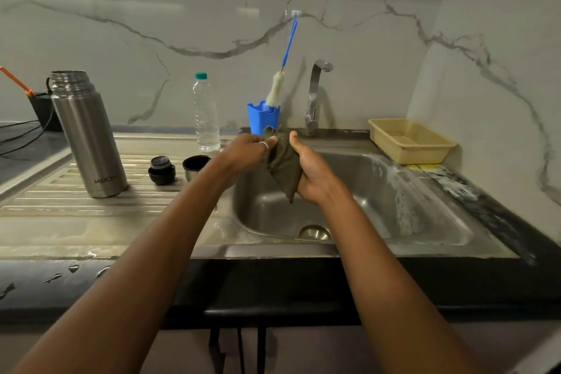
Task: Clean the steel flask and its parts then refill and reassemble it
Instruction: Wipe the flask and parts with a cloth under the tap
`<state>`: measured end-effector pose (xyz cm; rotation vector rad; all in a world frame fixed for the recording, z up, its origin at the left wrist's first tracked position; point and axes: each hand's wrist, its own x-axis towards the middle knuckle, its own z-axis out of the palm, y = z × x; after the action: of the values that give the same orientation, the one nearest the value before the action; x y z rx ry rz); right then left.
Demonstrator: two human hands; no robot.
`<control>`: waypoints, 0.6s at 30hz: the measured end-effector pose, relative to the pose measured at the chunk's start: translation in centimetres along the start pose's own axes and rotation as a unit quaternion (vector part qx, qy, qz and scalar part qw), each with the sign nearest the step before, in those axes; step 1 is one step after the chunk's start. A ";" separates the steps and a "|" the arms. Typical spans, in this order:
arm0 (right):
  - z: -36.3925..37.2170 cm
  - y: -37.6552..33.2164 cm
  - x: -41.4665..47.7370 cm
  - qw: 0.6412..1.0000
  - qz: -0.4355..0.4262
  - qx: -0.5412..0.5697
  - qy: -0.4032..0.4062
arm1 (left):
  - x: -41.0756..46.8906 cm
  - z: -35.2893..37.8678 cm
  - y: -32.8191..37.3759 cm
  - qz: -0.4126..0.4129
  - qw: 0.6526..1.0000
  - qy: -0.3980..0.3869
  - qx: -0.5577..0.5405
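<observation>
My left hand [246, 151] pinches the dark cloth [283, 168] over the sink [431, 191]; my right hand [314, 174] grips it lower; the steel flask [88, 136] stands uncapped

Home kitchen: steel sink [431, 222] w/ tap [315, 94], marble wall [151, 9], drainboard [60, 206].

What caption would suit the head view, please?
Left hand and right hand hold dark cloth over the sink; open steel flask stands on drainboard.

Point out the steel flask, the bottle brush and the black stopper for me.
steel flask [89, 136], head view, middle of its body.
bottle brush [275, 89], head view, white bristle head.
black stopper [161, 171], head view, centre of its side.
</observation>
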<state>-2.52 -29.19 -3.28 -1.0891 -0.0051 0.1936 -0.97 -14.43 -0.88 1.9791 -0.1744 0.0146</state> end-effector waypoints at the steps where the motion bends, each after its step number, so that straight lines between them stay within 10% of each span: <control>1: -0.2 -0.2 0.0 1.000 0.001 0.011 0.003 | 0.2 0.4 0.1 0.003 1.000 0.003 -0.024; 10: -1.6 -0.8 0.5 0.978 0.005 -0.136 0.159 | 1.0 4.2 1.8 0.021 0.998 0.051 -0.033; 18: -5.4 -1.9 1.0 0.997 0.011 -0.047 0.063 | 1.7 5.0 2.3 0.012 0.994 -0.023 -0.103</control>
<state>-0.70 -34.59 -4.21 -1.1933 0.1115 0.1460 0.11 -20.09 -0.66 1.7732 -0.2219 -0.0328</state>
